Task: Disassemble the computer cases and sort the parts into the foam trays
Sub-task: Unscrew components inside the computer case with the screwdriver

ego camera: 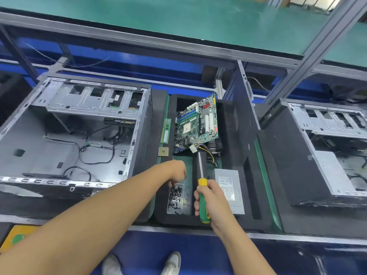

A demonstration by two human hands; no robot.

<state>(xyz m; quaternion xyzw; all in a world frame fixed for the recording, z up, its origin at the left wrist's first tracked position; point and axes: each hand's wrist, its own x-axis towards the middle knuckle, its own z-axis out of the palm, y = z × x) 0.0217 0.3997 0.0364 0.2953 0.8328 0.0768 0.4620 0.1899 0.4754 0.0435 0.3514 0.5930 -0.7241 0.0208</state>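
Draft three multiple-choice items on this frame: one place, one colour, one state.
1. Where does the power supply lie?
A. In the foam tray, right of the screwdriver
B. Inside the left case
C. On the floor

2. What colour is the screwdriver's handle?
A. Red and black
B. Green with a yellow collar
C. All blue

3. What is the right hand doing?
A. Lying flat on the motherboard
B. Hanging idle
C. Gripping the screwdriver handle

Key:
1 A: the grey box sits in a tray compartment to the right of the tool.
2 B: green shows between the fingers, with yellow above them.
3 C: the fingers curl round the handle.
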